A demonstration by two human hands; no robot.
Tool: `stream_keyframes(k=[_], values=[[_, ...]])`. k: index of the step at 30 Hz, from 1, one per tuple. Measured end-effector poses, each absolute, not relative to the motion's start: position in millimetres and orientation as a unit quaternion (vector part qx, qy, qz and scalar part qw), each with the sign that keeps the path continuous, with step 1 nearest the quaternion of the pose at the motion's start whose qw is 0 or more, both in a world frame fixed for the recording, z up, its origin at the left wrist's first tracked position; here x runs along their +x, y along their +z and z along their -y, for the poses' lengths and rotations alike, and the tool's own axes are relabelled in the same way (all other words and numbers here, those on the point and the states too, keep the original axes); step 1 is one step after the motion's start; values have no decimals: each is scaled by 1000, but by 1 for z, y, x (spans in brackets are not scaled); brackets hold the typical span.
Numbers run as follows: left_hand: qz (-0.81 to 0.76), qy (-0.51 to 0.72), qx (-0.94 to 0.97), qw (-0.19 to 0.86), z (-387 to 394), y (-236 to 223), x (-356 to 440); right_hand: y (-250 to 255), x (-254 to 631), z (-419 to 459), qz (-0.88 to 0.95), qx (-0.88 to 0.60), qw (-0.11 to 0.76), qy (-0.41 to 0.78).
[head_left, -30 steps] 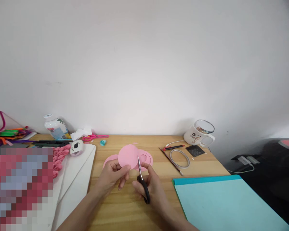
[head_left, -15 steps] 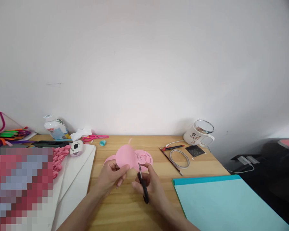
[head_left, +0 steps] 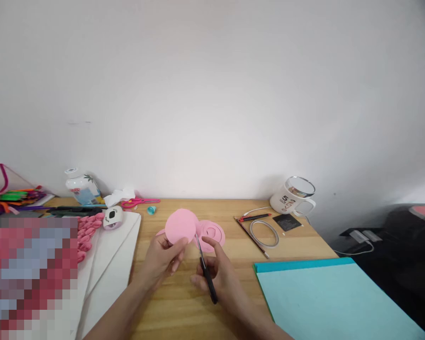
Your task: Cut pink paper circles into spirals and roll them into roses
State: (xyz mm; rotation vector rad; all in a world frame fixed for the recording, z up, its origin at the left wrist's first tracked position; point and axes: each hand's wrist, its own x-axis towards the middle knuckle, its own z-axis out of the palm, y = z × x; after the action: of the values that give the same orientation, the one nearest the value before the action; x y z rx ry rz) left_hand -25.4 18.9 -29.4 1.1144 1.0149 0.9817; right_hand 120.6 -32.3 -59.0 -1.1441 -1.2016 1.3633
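Observation:
A round piece of pink paper (head_left: pixel 180 226) is pinched at its lower edge by my left hand (head_left: pixel 166 255). My right hand (head_left: pixel 217 274) holds black-handled scissors (head_left: pixel 207 276), their blades pointing up at the paper's right edge. Whether the blades touch the paper I cannot tell. Behind the blades, pink paper rings and scraps (head_left: pixel 217 233) lie on the wooden table (head_left: pixel 177 307). More pink paper shows just left of the held disc, partly hidden by my left hand.
At right are a white mug (head_left: pixel 286 198), a coiled cable (head_left: pixel 264 233), a pencil (head_left: pixel 253 238) and light blue paper sheets (head_left: pixel 326 297). At left stand a bottle (head_left: pixel 81 186), a white device (head_left: pixel 112 218), pink scissors (head_left: pixel 140 203) and white folders (head_left: pixel 109 274).
The pink disc has turned and shifted slightly left, now facing flatter towards me. The scissors have moved a little left, and the thin strip above the disc is no longer visible.

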Motion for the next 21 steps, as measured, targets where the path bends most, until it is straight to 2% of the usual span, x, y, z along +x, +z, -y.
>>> stream_keyframes(k=[8, 14, 21], values=[[-444, 347, 543, 623, -17, -28, -23, -62, 121, 31, 499, -459, 494, 545], [-447, 440, 489, 606, -19, -26, -24, -58, 123, 31, 489, -451, 474, 577], [-432, 408, 518, 616, -19, -31, -26, -59, 123, 31, 488, -442, 471, 587]])
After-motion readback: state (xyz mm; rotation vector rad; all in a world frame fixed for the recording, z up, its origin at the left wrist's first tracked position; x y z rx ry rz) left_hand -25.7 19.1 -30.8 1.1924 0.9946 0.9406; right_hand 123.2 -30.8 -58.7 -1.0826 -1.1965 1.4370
